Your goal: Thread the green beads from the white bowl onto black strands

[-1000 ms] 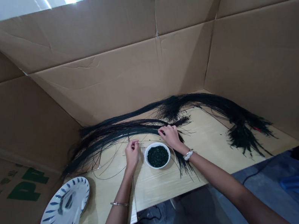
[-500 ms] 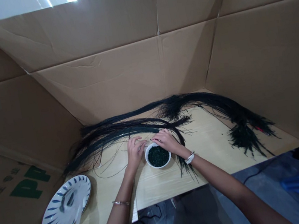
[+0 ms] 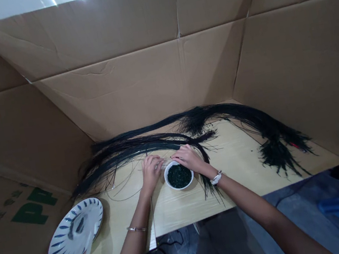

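Note:
A small white bowl [image 3: 170, 184] of dark beads stands on the light wooden table [image 3: 183, 207]. My left hand [image 3: 151, 171] rests just left of the bowl, fingers curled in a pinch on a thin strand [image 3: 146, 154]. My right hand [image 3: 189, 158] hovers over the bowl's far rim, fingers bent toward the left hand, pinching something too small to name. A long bundle of black strands [image 3: 134, 148] arcs across the table behind both hands.
A blue-striped plate [image 3: 62, 244] with a white plastic piece sits at the left front. Another frayed black bundle [image 3: 272, 140] lies at the right. Cardboard walls [image 3: 135, 80] enclose the table on three sides. A cable hangs below the front edge.
My right hand has come left from the black bundle to the bowl's far rim. My left hand has shifted slightly right, so both hands now meet beside the bowl.

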